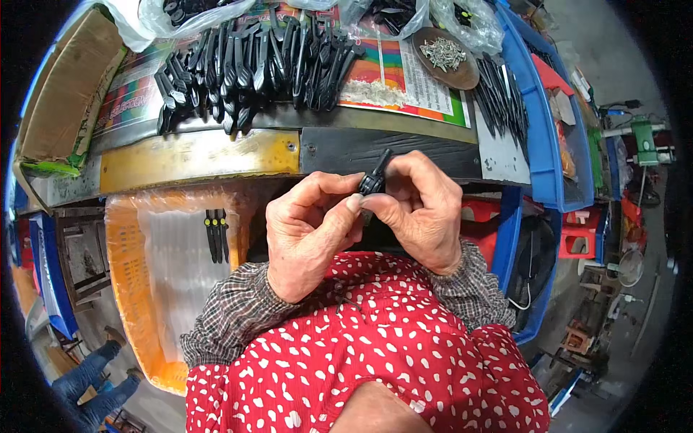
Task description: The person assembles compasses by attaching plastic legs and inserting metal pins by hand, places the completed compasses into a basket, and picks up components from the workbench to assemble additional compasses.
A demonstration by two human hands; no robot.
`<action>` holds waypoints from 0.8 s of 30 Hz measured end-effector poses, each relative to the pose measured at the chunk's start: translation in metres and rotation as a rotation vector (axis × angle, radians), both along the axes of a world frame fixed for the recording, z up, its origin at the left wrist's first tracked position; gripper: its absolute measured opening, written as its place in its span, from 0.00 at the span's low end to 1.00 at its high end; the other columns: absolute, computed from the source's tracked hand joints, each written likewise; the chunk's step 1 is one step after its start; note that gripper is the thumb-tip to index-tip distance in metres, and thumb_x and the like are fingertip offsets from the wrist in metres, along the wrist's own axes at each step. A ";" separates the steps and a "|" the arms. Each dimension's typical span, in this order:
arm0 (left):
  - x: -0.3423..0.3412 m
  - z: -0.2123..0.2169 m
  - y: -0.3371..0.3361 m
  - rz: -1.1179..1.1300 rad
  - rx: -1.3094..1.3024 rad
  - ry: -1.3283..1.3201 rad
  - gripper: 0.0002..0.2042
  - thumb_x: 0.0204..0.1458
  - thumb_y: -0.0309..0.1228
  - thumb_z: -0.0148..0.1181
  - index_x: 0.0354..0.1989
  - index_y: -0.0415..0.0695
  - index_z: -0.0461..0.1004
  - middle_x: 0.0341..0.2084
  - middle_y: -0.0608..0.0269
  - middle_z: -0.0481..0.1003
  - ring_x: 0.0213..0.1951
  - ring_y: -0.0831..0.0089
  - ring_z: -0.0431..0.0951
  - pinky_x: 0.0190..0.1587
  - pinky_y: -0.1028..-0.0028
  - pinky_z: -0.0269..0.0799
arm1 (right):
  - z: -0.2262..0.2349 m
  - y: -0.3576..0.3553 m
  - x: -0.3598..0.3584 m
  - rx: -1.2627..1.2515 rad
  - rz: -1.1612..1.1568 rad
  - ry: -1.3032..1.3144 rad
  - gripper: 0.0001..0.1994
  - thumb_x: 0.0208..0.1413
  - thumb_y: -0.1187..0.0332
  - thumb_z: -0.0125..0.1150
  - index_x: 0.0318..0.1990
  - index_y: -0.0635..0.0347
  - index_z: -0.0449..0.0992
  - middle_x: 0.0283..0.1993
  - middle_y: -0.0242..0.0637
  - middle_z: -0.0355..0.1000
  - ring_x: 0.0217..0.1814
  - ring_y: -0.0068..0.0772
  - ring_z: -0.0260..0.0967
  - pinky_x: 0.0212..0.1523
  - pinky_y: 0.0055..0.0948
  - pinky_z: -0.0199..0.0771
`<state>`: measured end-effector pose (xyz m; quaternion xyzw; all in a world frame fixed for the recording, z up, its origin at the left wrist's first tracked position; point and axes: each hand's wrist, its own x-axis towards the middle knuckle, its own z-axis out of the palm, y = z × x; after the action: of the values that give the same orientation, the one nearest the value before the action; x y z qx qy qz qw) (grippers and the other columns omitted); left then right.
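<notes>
Both hands meet in front of my chest, just below the workbench edge (216,155). My left hand (310,234) and my right hand (422,209) pinch one small black plastic handle piece (375,177) between their fingertips; its upper end sticks up above the fingers. On the bench beyond lies a big heap of similar black handle pieces (253,65). A round brown dish (447,58) holds small metal screws (442,52) at the back right.
An orange bin lined with clear plastic (144,289) stands at my lower left with a few black pieces (215,234) inside. A blue crate (538,123) with more dark parts (502,97) is at the right. A cardboard box (58,101) sits far left. Another person's legs (94,375) show bottom left.
</notes>
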<state>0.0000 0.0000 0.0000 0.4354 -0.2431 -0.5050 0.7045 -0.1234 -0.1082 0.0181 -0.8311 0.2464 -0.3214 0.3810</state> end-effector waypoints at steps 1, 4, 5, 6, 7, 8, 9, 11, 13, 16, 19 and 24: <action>-0.001 0.000 0.000 0.003 0.011 -0.005 0.08 0.55 0.22 0.54 0.42 0.35 0.71 0.23 0.66 0.73 0.22 0.86 0.70 0.24 0.86 0.65 | -0.003 0.001 0.000 -0.035 0.011 -0.016 0.13 0.48 0.65 0.67 0.34 0.62 0.69 0.26 0.36 0.66 0.22 0.30 0.68 0.22 0.25 0.68; -0.005 0.001 -0.002 0.017 0.008 0.009 0.08 0.55 0.22 0.54 0.42 0.35 0.71 0.23 0.67 0.73 0.22 0.86 0.70 0.24 0.87 0.65 | -0.005 0.001 0.001 -0.156 0.013 -0.044 0.13 0.48 0.66 0.66 0.32 0.63 0.68 0.25 0.37 0.65 0.21 0.31 0.67 0.20 0.27 0.67; -0.007 0.002 -0.002 0.022 -0.005 0.030 0.08 0.55 0.22 0.54 0.42 0.35 0.72 0.23 0.67 0.73 0.22 0.86 0.70 0.24 0.87 0.65 | -0.005 0.001 0.000 -0.242 -0.001 -0.055 0.13 0.48 0.67 0.66 0.31 0.63 0.67 0.24 0.37 0.64 0.20 0.31 0.66 0.19 0.28 0.66; -0.006 0.000 -0.002 0.008 -0.037 0.018 0.07 0.55 0.21 0.54 0.41 0.35 0.72 0.24 0.67 0.74 0.23 0.87 0.70 0.24 0.87 0.66 | -0.002 0.001 0.001 -0.289 -0.005 -0.037 0.12 0.48 0.67 0.65 0.29 0.63 0.67 0.23 0.38 0.63 0.19 0.34 0.66 0.18 0.30 0.65; -0.006 0.000 -0.001 0.009 -0.037 0.013 0.07 0.55 0.21 0.54 0.41 0.35 0.72 0.24 0.67 0.74 0.23 0.87 0.70 0.24 0.87 0.66 | -0.003 0.002 0.001 -0.289 -0.005 -0.042 0.12 0.48 0.67 0.65 0.29 0.63 0.67 0.23 0.38 0.63 0.19 0.34 0.66 0.18 0.30 0.65; -0.006 0.000 -0.001 0.019 -0.039 0.007 0.07 0.55 0.21 0.54 0.42 0.35 0.72 0.25 0.67 0.74 0.23 0.87 0.70 0.24 0.87 0.66 | -0.004 0.002 0.001 -0.316 -0.012 -0.022 0.12 0.49 0.67 0.65 0.29 0.63 0.67 0.22 0.38 0.63 0.19 0.36 0.66 0.18 0.30 0.65; -0.009 0.000 -0.001 0.030 -0.042 0.004 0.08 0.54 0.21 0.54 0.42 0.35 0.72 0.25 0.67 0.74 0.23 0.87 0.70 0.24 0.87 0.66 | -0.005 0.002 0.000 -0.343 -0.019 0.000 0.12 0.50 0.67 0.64 0.29 0.63 0.67 0.22 0.38 0.63 0.19 0.37 0.66 0.18 0.31 0.65; -0.010 0.004 -0.002 0.033 -0.018 -0.014 0.08 0.54 0.21 0.54 0.42 0.35 0.72 0.26 0.66 0.74 0.23 0.87 0.70 0.24 0.87 0.67 | -0.009 -0.003 0.002 -0.309 0.000 0.003 0.12 0.50 0.67 0.63 0.29 0.63 0.67 0.22 0.38 0.63 0.20 0.38 0.66 0.19 0.32 0.65; -0.008 0.004 -0.004 0.060 -0.030 0.072 0.07 0.55 0.21 0.54 0.41 0.35 0.72 0.26 0.66 0.74 0.22 0.87 0.70 0.24 0.87 0.66 | -0.010 -0.005 0.003 -0.277 0.014 0.009 0.11 0.51 0.66 0.63 0.29 0.63 0.67 0.22 0.38 0.63 0.20 0.39 0.67 0.19 0.32 0.66; -0.004 0.002 -0.003 0.035 -0.037 0.058 0.07 0.55 0.22 0.54 0.42 0.36 0.71 0.25 0.66 0.74 0.22 0.86 0.70 0.24 0.87 0.66 | -0.002 -0.002 0.007 -0.235 0.026 -0.034 0.11 0.51 0.65 0.62 0.31 0.63 0.68 0.23 0.39 0.64 0.22 0.40 0.67 0.20 0.32 0.67; -0.002 -0.001 -0.001 0.012 -0.031 0.051 0.08 0.55 0.23 0.54 0.42 0.36 0.71 0.24 0.66 0.73 0.23 0.86 0.70 0.24 0.86 0.66 | 0.004 0.002 0.007 -0.201 0.009 0.035 0.12 0.51 0.65 0.63 0.32 0.63 0.68 0.24 0.39 0.64 0.23 0.42 0.68 0.22 0.32 0.68; -0.005 0.002 0.002 0.046 0.002 0.059 0.07 0.55 0.22 0.53 0.41 0.36 0.71 0.24 0.66 0.73 0.23 0.85 0.70 0.24 0.86 0.66 | -0.006 0.005 0.008 -0.380 -0.017 0.007 0.13 0.48 0.66 0.65 0.31 0.63 0.67 0.24 0.40 0.64 0.21 0.41 0.67 0.20 0.33 0.66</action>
<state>-0.0048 0.0020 0.0022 0.4264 -0.2118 -0.5014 0.7224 -0.1157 -0.1033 0.0123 -0.8872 0.1897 -0.3624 0.2134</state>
